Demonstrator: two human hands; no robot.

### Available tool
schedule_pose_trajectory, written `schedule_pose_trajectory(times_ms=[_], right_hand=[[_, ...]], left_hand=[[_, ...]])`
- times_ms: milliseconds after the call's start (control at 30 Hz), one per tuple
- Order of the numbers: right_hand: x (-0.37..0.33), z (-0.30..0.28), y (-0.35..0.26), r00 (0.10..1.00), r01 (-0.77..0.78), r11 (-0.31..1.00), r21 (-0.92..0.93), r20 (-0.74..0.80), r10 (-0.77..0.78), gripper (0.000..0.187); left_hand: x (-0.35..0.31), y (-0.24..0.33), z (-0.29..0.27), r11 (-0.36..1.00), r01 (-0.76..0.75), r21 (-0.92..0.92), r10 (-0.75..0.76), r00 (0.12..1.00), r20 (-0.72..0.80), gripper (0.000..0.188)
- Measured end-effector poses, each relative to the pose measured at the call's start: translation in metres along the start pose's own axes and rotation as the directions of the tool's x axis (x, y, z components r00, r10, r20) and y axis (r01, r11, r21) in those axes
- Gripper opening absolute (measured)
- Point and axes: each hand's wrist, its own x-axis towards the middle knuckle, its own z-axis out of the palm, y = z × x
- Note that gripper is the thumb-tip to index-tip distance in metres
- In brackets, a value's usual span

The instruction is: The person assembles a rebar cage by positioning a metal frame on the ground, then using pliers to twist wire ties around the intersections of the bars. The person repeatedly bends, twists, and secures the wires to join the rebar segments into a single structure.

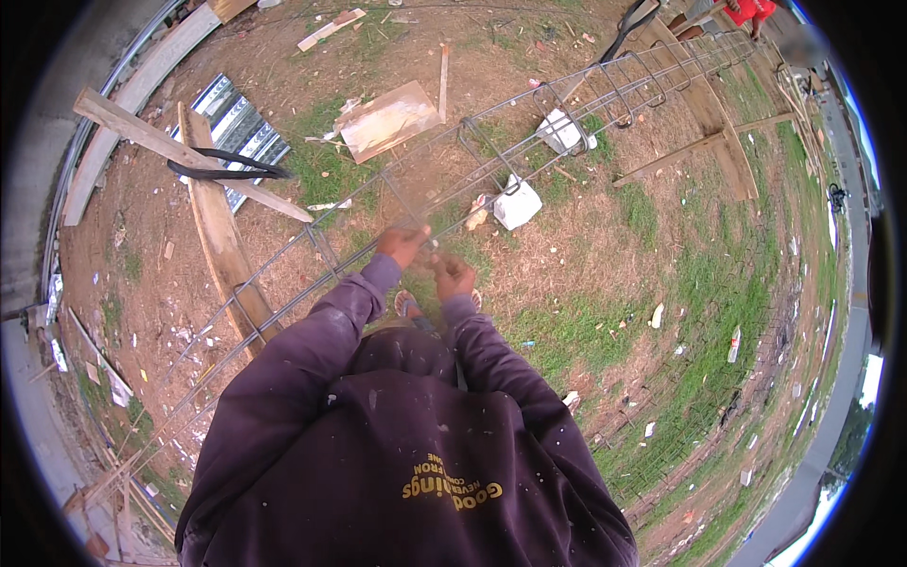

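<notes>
A long rebar cage (pixel 529 144) of thin steel bars and square stirrups (pixel 487 151) runs from the lower left to the upper right. My left hand (pixel 404 245) is at its near bars, fingers curled, seemingly against the steel; what they grip is blurred. Close beside it, slightly nearer to me, my right hand (pixel 454 278) is closed in a pinch. A small pale spot shows between the two hands, too indistinct to name. Dark purple sleeves cover both my arms.
Wooden supports (pixel 219 222) with a crossed plank prop the cage at left; another timber support (pixel 723 142) stands at right. White bags (pixel 517 203), a plywood piece (pixel 389 121) and corrugated metal sheets (pixel 231 118) lie on the ground. A person in red (pixel 751 9) is at the far right end.
</notes>
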Motion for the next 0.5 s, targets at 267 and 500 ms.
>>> schedule_pose_trajectory(times_ms=[267,500], right_hand=[[0.003,-0.005,-0.005,0.997,-0.079,0.995,0.063,0.003,0.079,0.023],[0.044,-0.049,-0.087,0.834,0.496,0.618,-0.61,0.531,-0.146,0.015]], left_hand=[[-0.002,0.003,0.01,0.986,-0.144,0.079,0.153,0.981,-0.12,0.041],[0.015,-0.02,0.012,0.918,-0.339,0.204,0.369,0.92,-0.132,0.045]])
